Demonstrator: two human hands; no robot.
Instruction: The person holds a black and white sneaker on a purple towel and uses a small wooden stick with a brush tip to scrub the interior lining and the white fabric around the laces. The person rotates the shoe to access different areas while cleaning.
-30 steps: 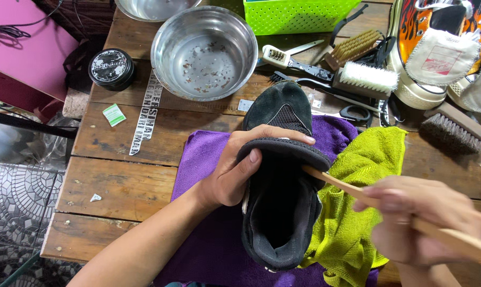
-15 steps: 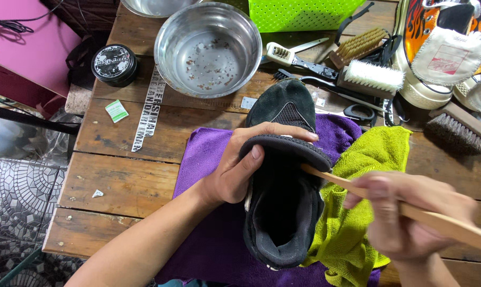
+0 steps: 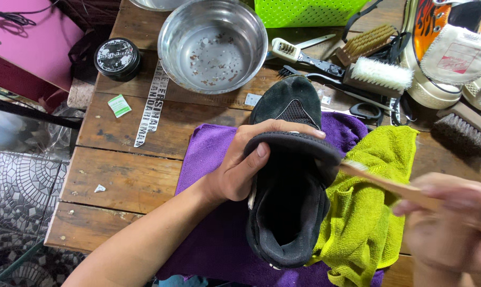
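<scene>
Black sneaker (image 3: 291, 212) lies on a purple cloth (image 3: 214, 228) over the wooden surface (image 3: 128, 180), beside a yellow-green cloth (image 3: 368, 212). Left hand (image 3: 240, 165) grips its tongue, thumb inside and fingers curled over the top. Right hand (image 3: 453, 228), blurred, is closed around a wooden-handled brush (image 3: 389, 183) whose head touches the sneaker's side.

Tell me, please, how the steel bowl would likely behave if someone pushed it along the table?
The steel bowl looks thin-walled and holds only specks, so it is probably light and would slide. Its rounded sides suggest it might rock. The wooden table has plank gaps that could snag it.
</scene>
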